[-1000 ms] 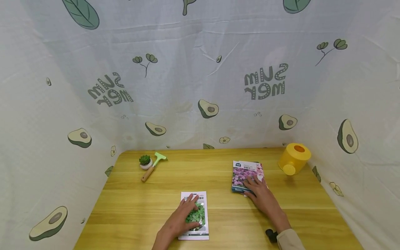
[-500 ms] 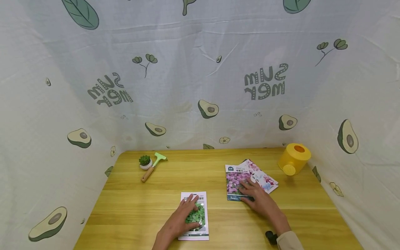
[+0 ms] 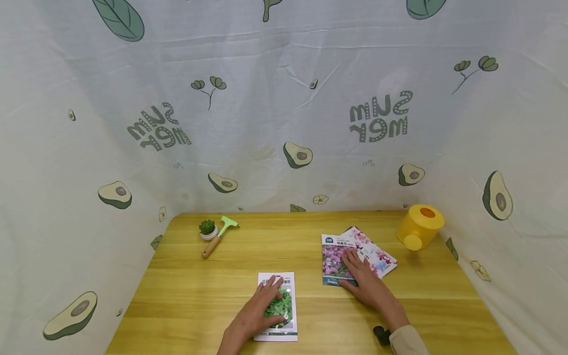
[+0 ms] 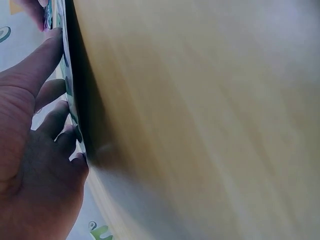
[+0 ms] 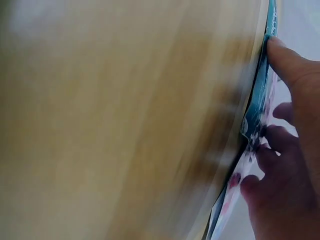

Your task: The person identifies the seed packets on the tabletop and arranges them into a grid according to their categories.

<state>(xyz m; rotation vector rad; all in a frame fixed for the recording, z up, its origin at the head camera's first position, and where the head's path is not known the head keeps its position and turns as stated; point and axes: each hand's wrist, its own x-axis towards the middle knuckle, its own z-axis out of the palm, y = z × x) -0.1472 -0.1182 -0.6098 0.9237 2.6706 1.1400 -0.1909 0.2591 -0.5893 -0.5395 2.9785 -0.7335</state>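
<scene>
My left hand [image 3: 255, 313] lies over a white seed packet [image 3: 286, 304] with green leaves pictured on it, fingers spread and fingertips on its face. To the right, my right hand [image 3: 370, 286] rests on a seed packet [image 3: 332, 261] printed with purple-pink flowers. That packet overlaps another seed packet [image 3: 385, 261] with pink blossoms, turned at an angle beneath it. A dark edge shows behind the blossom packet's top. Seen edge-on in the right wrist view, the packets' teal border [image 5: 259, 95] meets the thumb. The left wrist view has the fingertips along the leaf packet's edge [image 4: 70, 95].
A yellow watering can [image 3: 420, 227] stands at the back right of the wooden table [image 3: 213, 296]. At the back left are a small potted succulent [image 3: 207, 229] and a green-headed hand tool [image 3: 219, 239] with a wooden handle. A patterned cloth [image 3: 266, 113] surrounds the table.
The stacked packets under my right hand have been spread: the purple-flower one slid left and toward me, exposing the angled blossom packet. My left hand stays in place.
</scene>
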